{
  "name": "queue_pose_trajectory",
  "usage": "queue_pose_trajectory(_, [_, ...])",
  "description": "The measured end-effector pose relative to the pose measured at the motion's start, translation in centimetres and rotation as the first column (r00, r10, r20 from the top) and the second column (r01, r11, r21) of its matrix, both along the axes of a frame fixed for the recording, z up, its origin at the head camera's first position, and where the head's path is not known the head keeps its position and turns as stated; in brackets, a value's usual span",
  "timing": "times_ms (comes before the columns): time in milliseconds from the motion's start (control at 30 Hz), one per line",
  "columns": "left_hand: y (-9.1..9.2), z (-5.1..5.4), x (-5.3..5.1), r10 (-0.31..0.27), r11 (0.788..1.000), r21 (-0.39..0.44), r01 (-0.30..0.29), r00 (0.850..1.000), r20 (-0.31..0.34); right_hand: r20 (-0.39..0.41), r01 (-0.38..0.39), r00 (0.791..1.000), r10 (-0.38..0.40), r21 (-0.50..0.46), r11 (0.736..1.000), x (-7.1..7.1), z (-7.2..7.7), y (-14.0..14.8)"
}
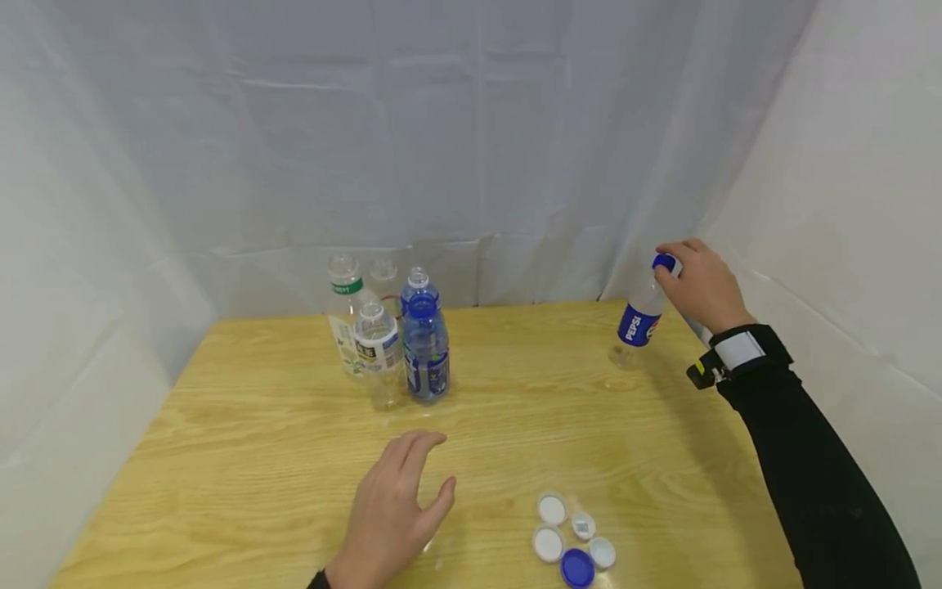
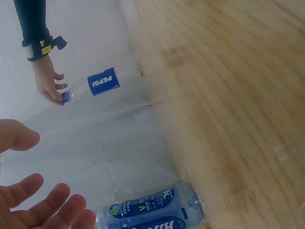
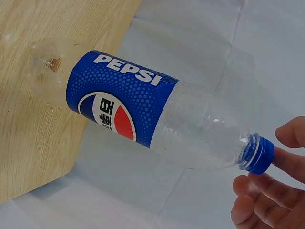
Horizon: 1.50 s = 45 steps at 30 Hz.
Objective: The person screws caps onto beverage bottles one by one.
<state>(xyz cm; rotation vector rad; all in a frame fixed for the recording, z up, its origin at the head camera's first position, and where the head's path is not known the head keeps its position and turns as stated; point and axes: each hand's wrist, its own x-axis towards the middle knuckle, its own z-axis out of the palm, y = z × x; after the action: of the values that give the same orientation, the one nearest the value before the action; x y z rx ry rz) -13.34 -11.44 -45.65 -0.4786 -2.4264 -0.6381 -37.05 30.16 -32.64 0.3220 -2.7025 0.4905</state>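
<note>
Left hand, fingers loosely spread, hangs near five loose caps while the right hand grips the blue cap of an empty-looking Pepsi bottle, well apart from five clustered bottles.

Black long sleeve; black right-wrist strap, white rectangular patch; small black block, yellow mark.

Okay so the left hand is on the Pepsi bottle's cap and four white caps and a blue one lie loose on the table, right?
Not quite: the right hand is on the cap of the Pepsi bottle, as the head view shows. Four white caps and a blue one lie loose on the table.
</note>
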Motion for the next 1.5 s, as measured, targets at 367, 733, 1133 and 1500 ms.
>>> queue_pose_trajectory(367, [0.1,0.0,-0.1,0.002,1.0,0.003,-0.002,1.0,0.014,-0.231,-0.039,0.972,0.048,0.042,0.998,0.9,0.1,-1.0])
queue_pose_trajectory(733, [0.2,0.0,-0.3,0.003,1.0,0.001,-0.003,1.0,0.013,-0.367,-0.198,0.907,0.206,0.06,0.978,3.0,-0.3,-3.6])
queue_pose_trajectory(1133, [0.3,0.2,-0.1,0.008,1.0,0.002,-0.008,0.999,0.033,-0.332,-0.371,0.877,0.347,-0.009,0.929,7.4,-1.3,-6.5])
queue_pose_trajectory(1500, [0.2,0.3,0.0,0.01,1.0,-0.003,-0.01,0.999,0.03,-0.215,-0.423,0.885,0.413,-0.001,0.906,10.4,-4.7,-7.6])
